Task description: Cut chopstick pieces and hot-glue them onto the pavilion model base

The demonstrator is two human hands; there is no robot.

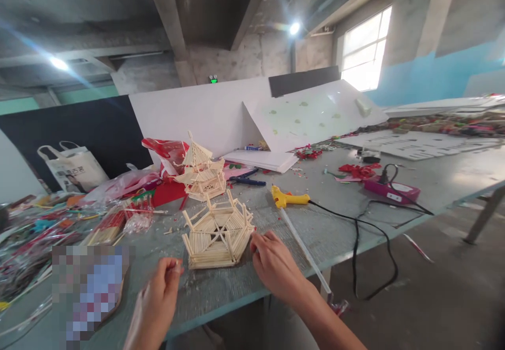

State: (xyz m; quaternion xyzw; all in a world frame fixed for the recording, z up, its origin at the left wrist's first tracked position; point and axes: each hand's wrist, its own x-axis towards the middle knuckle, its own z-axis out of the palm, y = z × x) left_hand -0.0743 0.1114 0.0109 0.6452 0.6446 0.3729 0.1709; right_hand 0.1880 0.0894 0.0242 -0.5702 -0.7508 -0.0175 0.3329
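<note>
Right grip point(274, 259) beside pale stick frame point(213, 250)

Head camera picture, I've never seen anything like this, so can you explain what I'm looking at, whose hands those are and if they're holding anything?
There's no machine here: these are a person's own bare hands, seen by a camera worn on the head, looking forward and down.

On the grey table sits a many-sided frame built of pale sticks, with a small tiered tower behind it. To the right lie a yellow glue gun and a purple power strip.

The left hand is near the frame's front left, fingertips together; whether they pinch something small is unclear. The right hand is at the frame's right edge; I can't tell if it's touching.
</note>
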